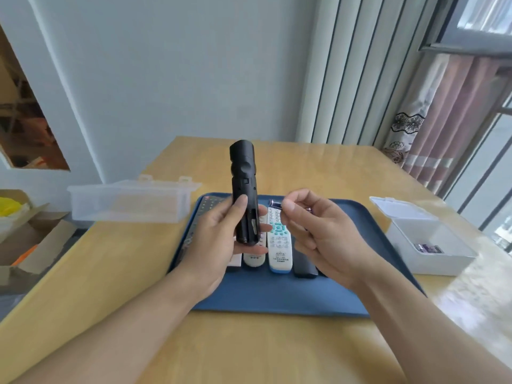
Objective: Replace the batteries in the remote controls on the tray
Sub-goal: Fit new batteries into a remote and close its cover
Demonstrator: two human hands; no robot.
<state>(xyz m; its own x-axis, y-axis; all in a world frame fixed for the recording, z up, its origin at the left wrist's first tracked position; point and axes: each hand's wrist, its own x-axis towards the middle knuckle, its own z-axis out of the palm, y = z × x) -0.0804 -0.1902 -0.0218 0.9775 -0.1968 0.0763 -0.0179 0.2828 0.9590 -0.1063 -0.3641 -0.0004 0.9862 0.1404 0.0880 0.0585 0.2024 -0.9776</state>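
Observation:
My left hand (219,239) grips a black remote (243,187) upright above the blue tray (277,295), its back facing me with the battery bay open at the lower end. My right hand (318,231) pinches a purple battery (274,203) between thumb and forefinger, just right of the remote; a second purple battery end (309,209) peeks out from behind its fingers. On the tray lie a white remote with teal buttons (279,245), another white remote (253,259) partly hidden, a dark remote (304,268) and a long black remote (199,214) at the left edge.
An open clear box (432,242) holding purple batteries stands right of the tray on the wooden table (249,350). A clear lidded container (130,202) sits at the back left. Cardboard boxes (27,242) are on the floor at left. Curtains hang at right.

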